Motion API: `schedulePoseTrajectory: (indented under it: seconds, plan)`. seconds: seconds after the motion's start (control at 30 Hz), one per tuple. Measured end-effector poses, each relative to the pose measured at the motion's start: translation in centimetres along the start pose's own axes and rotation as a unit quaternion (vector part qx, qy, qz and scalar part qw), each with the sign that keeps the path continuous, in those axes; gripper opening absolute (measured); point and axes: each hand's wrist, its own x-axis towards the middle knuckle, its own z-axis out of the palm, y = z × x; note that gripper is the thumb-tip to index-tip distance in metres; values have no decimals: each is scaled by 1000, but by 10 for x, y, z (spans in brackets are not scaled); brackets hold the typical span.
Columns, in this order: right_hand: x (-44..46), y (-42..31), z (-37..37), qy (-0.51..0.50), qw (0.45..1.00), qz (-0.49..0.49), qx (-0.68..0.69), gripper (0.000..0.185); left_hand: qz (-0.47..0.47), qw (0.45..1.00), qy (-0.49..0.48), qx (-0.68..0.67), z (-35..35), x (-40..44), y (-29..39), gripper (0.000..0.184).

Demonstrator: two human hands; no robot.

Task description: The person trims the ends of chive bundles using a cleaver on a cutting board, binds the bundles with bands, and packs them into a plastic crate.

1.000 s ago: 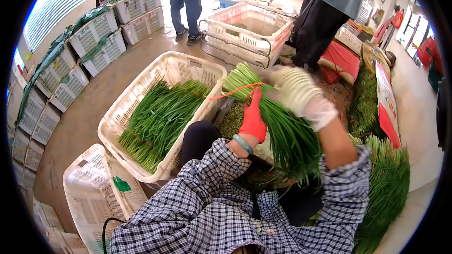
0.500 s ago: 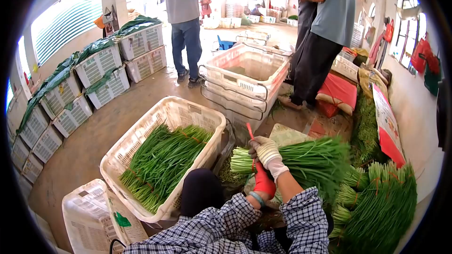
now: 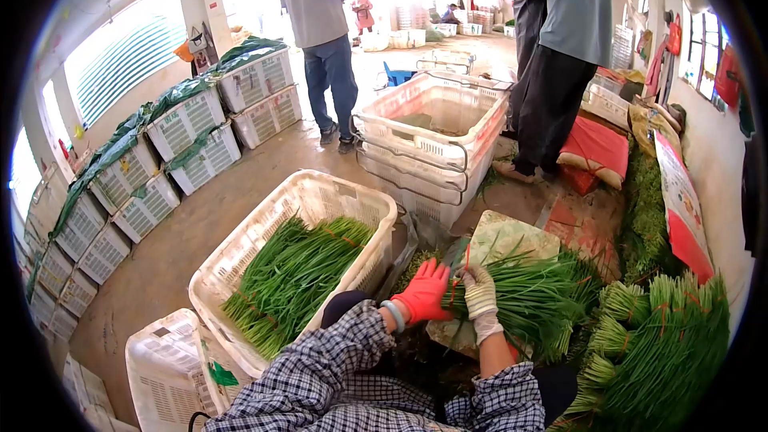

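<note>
My left hand [image 3: 424, 292], in a red glove, has its fingers spread beside the stem end of a green stalk bundle [image 3: 532, 296]. My right hand [image 3: 481, 292], in a pale striped glove, is closed round that end of the bundle, whose leaves fan out to the right. A thin red strip shows by the right fingertips. Under and behind the bundle is a pale worn board [image 3: 512, 238]. Left of my hands, a white crate [image 3: 214, 260] holds tied green bundles [image 3: 296, 280]. More tied bundles [image 3: 668, 344] lie at the lower right.
An empty-looking white crate [image 3: 168, 368] sits at lower left. Stacked crates [image 3: 432, 140] with wire handles stand ahead. Two people [image 3: 568, 56] stand at the right back, another [image 3: 320, 40] at the left back. Covered crates [image 3: 188, 124] line the left wall.
The bundle was swung from upright-leaning to lying rightward. My left hand has come off its stems and spread; my right hand stays on it. The view has tilted up and shifted.
</note>
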Motion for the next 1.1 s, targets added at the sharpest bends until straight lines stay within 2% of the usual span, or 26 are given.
schedulePoseTrajectory:
  seconds: [0.03, 0.07, 0.13, 0.17, 0.2, 0.23, 0.27, 0.33, 0.37, 0.5, 0.53, 0.6, 0.67, 0.7, 0.73, 0.77, 0.8, 0.83, 0.87, 0.9, 0.93, 0.97, 1.0, 1.07, 1.1]
  plan:
    - [-3, -13, 6, 33, 985, 91, 141, 10, 36, 997, -62, 24, 10, 5, -4, 98]
    - [-5, -24, 9, 34, 985, 89, 143, 10, 71, 988, -125, 47, 19, 9, -6, 104]
    - [-3, -44, 13, 88, 901, 213, 369, 13, 110, 990, -91, 20, 35, 11, -8, 102]
    - [-3, -49, 12, 110, 883, 233, 392, 14, 107, 990, -96, 15, 40, 11, -7, 102]
    - [-3, -47, 13, 110, 881, 234, 396, 14, 104, 989, -101, 11, 45, 11, -7, 102]
    - [-4, -43, 14, 97, 876, 255, 397, 13, 117, 992, -42, -4, 48, 11, -9, 79]
    - [-4, -40, 15, 83, 872, 276, 396, 13, 116, 992, -43, -3, 53, 13, -9, 79]
    - [-7, -43, 23, 83, 877, 284, 378, 12, 50, 984, -170, -24, 58, 13, -8, 47]
    - [-9, -55, 26, 100, 880, 306, 349, 13, 55, 992, -103, -39, 67, 11, -12, 29]
    - [-20, -74, 25, 111, 888, 334, 296, 14, 89, 988, -117, -41, 83, 15, -30, 40]
    - [-23, -78, 24, 101, 895, 343, 267, 13, 81, 991, -94, -44, 86, 19, -28, 42]
    - [-47, -65, 26, 87, 889, 341, 293, 12, 59, 995, -55, -50, 93, 15, -28, 48]
    - [-68, -75, 34, 88, 928, 294, 211, 15, 79, 995, -59, 1, 90, 21, -31, 30]
    - [-68, -85, 29, 55, 914, 376, 144, 14, 85, 995, -57, 21, 106, 20, -33, 23]
    - [-72, -72, 31, 47, 918, 360, 159, 14, 62, 993, -98, 32, 92, 23, -27, 23]
    - [-84, -32, 35, 8, 968, 237, 79, 15, 126, 991, 42, 16, 105, 17, -36, 17]
    - [-84, -39, 31, -10, 934, 311, 178, 14, 92, 990, -82, 70, 98, 19, -34, 17]
    - [-84, -53, 25, 2, 931, 296, 215, 19, 124, 985, 14, -118, 97, 14, -40, 15]
    - [-86, -71, 14, -5, 959, 236, 159, 25, 76, 995, -32, -49, 84, 22, -28, 19]
    - [-89, -100, 5, 38, 940, 272, 201, 30, 36, 996, -83, 27, 70, 28, -15, 29]
    - [-98, -112, -5, 81, 926, 296, 218, 30, 24, 976, -203, 75, 32, 33, 13, 68]
    - [-111, -94, -13, 116, 922, 320, 183, 30, 55, 972, -217, 68, 31, 38, 14, 103]
    - [-124, -67, -16, 143, 917, 340, 150, 30, 176, 979, -61, 84, 43, 38, 5, 109]
    - [-122, -69, -15, 154, 913, 350, 145, 34, 220, 970, -74, 67, 43, 49, 8, 111]
    - [-120, -73, -9, 183, 869, 410, 208, 35, 226, 969, -68, 67, 45, 51, 7, 111]
